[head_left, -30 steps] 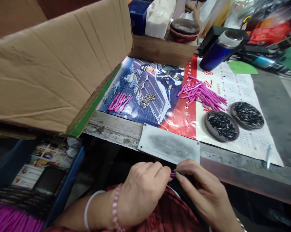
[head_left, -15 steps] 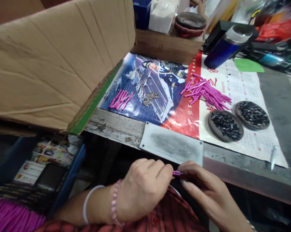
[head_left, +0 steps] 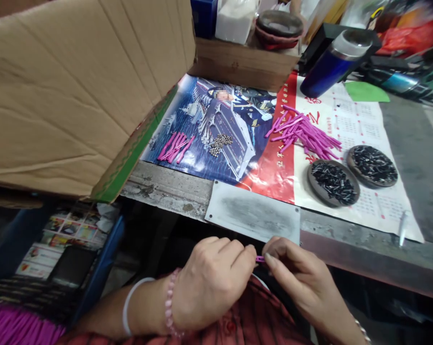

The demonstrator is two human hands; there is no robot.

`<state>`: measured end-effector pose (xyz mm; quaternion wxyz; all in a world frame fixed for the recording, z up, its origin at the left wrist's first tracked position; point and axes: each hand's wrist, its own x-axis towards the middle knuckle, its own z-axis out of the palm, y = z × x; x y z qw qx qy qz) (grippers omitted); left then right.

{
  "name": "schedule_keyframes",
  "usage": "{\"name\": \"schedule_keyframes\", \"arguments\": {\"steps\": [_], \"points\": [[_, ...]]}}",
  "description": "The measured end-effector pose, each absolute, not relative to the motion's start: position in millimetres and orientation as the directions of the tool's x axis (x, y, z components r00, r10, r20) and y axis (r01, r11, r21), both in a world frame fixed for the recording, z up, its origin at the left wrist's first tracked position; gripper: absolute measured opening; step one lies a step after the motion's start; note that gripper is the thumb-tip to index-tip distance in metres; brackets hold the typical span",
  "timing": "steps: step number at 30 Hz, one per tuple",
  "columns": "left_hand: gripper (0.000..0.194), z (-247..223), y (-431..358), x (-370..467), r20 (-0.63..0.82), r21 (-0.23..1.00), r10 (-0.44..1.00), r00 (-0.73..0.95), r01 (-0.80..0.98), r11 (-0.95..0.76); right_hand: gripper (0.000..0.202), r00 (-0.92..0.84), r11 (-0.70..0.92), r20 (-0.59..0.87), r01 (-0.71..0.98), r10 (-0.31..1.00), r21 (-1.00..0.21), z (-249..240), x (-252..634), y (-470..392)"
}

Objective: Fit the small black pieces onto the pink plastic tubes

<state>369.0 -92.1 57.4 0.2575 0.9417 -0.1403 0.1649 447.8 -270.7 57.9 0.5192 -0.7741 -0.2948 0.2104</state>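
Above my lap, my left hand (head_left: 216, 280) is closed around a slim magenta plastic piece (head_left: 260, 259), and most of it is hidden in the fist. A slotted end sticks out towards my right hand (head_left: 300, 273). The right thumb and forefinger pinch at that end; whether a tiny part sits between them is hidden. Just beyond the hands a smudged grey metal plate (head_left: 254, 213) is fixed at the bench edge. On the poster lie a pile of magenta pieces (head_left: 306, 134), a smaller group of them (head_left: 175, 147) and a cluster of tiny metal parts (head_left: 221, 144).
Two round dishes of small dark pins (head_left: 333, 183) stand on the right. Behind them are a blue flask (head_left: 333, 62) and a white pen-like tool (head_left: 403, 228) lies nearer the edge. A large cardboard box (head_left: 87, 96) blocks the left; below it, magenta pieces (head_left: 22, 323) fill a corner.
The right thumb has closed onto the slotted end of the magenta piece, which showed more before. The left hand stays almost still. The whole view has shifted slightly.
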Motion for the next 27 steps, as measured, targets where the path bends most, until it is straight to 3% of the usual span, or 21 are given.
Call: {"name": "schedule_keyframes", "arguments": {"steps": [9, 16, 20, 23, 27], "points": [[0.018, 52, -96, 369, 0.477, 0.378, -0.197, 0.857, -0.402, -0.834, 0.03, 0.759, -0.316, -0.104, 0.138, 0.643, -0.939, 57, 443, -266], [0.022, 42, -85, 364, 0.321, 0.781, -0.093, 0.942, -0.319, -0.537, 0.037, 0.752, -0.306, -0.144, 0.079, 0.644, -0.949, 52, 441, -259], [0.021, 38, -78, 363, 0.285, 0.897, -0.007, 0.959, -0.269, -0.35, 0.039, 0.734, -0.3, -0.076, 0.179, 0.675, -0.937, 57, 454, -256], [0.02, 36, -72, 361, 0.283, 0.927, 0.064, 0.957, -0.256, -0.273, 0.03, 0.754, -0.342, 0.017, 0.317, 0.657, -0.885, 65, 478, -248], [0.02, 27, -64, 355, 0.254, 0.942, 0.093, 0.963, -0.224, -0.251, 0.02, 0.702, -0.45, 0.114, 0.564, 0.703, -0.692, 66, 530, -219]]}}
